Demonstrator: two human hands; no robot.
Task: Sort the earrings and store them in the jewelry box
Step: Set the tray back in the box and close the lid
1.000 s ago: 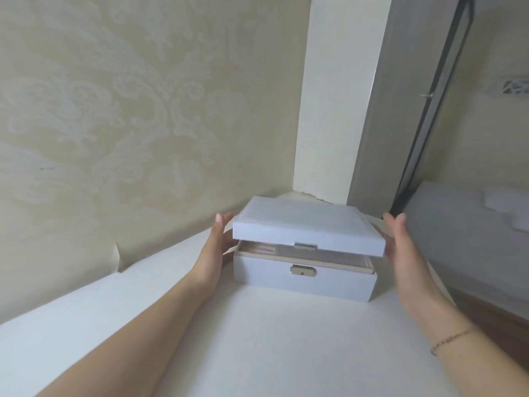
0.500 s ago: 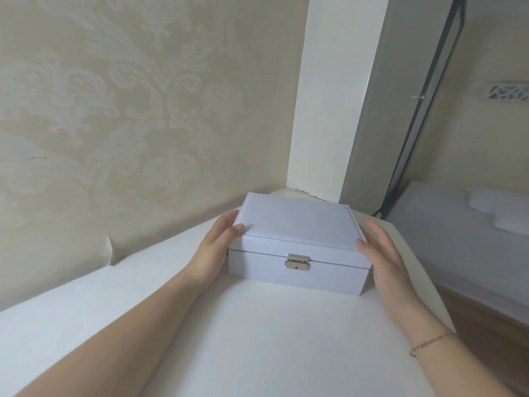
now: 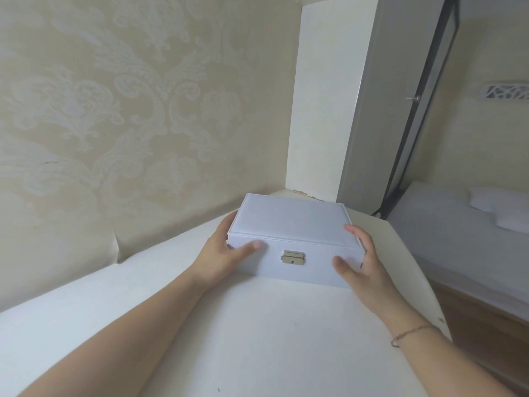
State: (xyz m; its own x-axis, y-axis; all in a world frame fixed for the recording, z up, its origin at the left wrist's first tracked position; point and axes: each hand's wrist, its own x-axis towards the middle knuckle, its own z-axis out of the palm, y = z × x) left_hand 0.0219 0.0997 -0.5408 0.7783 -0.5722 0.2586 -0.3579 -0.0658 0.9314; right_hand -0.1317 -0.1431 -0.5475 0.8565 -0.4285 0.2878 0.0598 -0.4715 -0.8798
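Surface: a broad white tabletop (image 3: 257,339) ran into a corner between beige damask wallpaper (image 3: 114,110) and a tall white cabinet panel (image 3: 323,96).
Box: the pale lilac, rectangular, leatherette jewelry box (image 3: 292,224) sat on the tabletop near that corner, lid down flush on the base.
Left hand: the left hand (image 3: 220,256) clasped the box's left end, thumb laid across the front face, fingers wrapped round the side.
Right hand: the right hand (image 3: 360,262) clasped the right end, thumb on the front, fingers curled up over the lid edge.
Clasp: the small silver metal clasp (image 3: 292,257) sat centred on the front, between the 2 thumbs; whether it was latched could not be told.
Risk: if the clasp was not fastened, lifting or tilting the box could likely let the lid swing and spill the contents; a smooth covering might also slip in the 2 hands.
Hidden: no earrings were visible, the interior was shut from view, and both hands' outer fingers were behind the box.
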